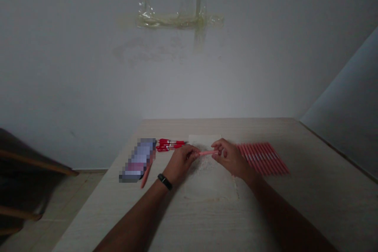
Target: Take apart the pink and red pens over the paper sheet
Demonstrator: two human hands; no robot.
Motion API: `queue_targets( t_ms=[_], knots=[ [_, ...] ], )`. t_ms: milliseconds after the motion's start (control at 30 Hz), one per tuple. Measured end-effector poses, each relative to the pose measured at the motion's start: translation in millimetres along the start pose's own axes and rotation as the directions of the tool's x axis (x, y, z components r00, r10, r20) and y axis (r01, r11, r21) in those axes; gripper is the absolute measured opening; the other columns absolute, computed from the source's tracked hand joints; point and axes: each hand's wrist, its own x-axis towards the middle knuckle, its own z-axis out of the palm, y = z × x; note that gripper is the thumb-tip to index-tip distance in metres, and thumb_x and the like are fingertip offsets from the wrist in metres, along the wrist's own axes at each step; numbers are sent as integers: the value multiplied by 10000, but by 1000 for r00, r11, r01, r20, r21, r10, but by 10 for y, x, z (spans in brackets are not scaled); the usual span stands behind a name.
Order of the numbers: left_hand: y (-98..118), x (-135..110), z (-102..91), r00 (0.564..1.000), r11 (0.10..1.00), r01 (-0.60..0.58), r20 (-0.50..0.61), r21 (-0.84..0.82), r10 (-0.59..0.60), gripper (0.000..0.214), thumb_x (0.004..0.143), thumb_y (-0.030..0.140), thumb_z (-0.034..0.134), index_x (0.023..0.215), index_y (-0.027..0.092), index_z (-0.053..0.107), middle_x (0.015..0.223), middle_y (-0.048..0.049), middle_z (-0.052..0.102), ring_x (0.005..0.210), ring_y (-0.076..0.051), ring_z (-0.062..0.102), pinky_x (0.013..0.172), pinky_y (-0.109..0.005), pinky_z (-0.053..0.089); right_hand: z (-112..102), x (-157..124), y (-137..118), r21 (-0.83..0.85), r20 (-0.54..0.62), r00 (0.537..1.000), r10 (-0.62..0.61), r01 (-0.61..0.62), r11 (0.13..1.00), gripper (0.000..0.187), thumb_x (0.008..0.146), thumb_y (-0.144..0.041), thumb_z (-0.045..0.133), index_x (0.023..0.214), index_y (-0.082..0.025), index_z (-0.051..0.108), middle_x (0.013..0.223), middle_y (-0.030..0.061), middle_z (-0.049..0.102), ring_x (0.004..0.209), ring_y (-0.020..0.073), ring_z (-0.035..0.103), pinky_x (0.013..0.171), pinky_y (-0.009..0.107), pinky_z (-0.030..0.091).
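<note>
A slim pink pen [207, 152] lies level between my two hands above a pale sheet on the table. My left hand [183, 159], with a dark band on its wrist, is closed on the pen's left end. At the other end, the thumb and fingers of my right hand [233, 159] close round the tip. Just right of that hand, several pink pens [264, 159] lie side by side in a slanted row. Beyond my left hand are several red pens [169, 142] with clear barrels. The pen ends inside my fingers are hidden.
A phone-like blurred rectangle [136, 161] lies at the table's left, with a pink stick-shaped piece [145, 177] beside it. The pale sheet [211, 189] is under my hands. Behind the table [183, 126] stands a wall with tape on it. Dark furniture [23, 181] stands at lower left.
</note>
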Motion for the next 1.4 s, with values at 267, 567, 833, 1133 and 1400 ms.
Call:
queue_targets(
  t_ms=[267, 567, 833, 1133, 1400],
  knots=[
    [21, 7, 7, 1000, 999, 23, 7, 33, -23, 256, 946, 374, 560, 928, 162, 703, 825, -58, 671, 736, -185, 573, 653, -278, 384, 1, -21, 22, -36, 66, 998, 11, -9, 999, 127, 950, -268, 545, 900, -196, 636, 804, 1, 622, 738, 143, 572, 691, 259, 414],
    [19, -4, 54, 999, 999, 33, 14, 31, -34, 177, 916, 304, 579, 898, 159, 679, 841, -55, 650, 760, -187, 569, 675, -282, 395, 34, -27, 57, -119, 106, 994, 8, 5, 993, 303, 1023, -368, 442, 859, -197, 630, 822, 26, 656, 786, 171, 596, 730, 288, 410],
    [26, -5, 60, 999, 999, 37, 7, 30, -37, 155, 912, 282, 585, 896, 158, 676, 850, -56, 651, 769, -182, 571, 687, -283, 399, 42, -30, 30, -126, 97, 995, 39, -26, 992, 94, 939, -270, 577, 891, -199, 618, 802, 8, 648, 733, 154, 585, 664, 261, 404],
    [34, 3, 65, 1000, 999, 4, 15, 33, -5, 164, 911, 285, 581, 894, 156, 679, 853, -60, 647, 765, -180, 573, 686, -285, 410, 52, -39, -14, -76, 123, 992, 8, 2, 997, 179, 929, -316, 637, 1077, -217, 659, 994, 38, 678, 874, 168, 631, 773, 290, 471],
    [26, -26, 114, 999, 999, -10, 40, 40, 9, 172, 921, 312, 575, 909, 169, 669, 869, -59, 654, 775, -179, 586, 695, -283, 431, 64, -40, -100, -109, 217, 969, -117, 143, 984, 194, 1016, -293, 517, 964, -202, 681, 928, 35, 664, 897, 169, 618, 816, 291, 458]
  ],
)
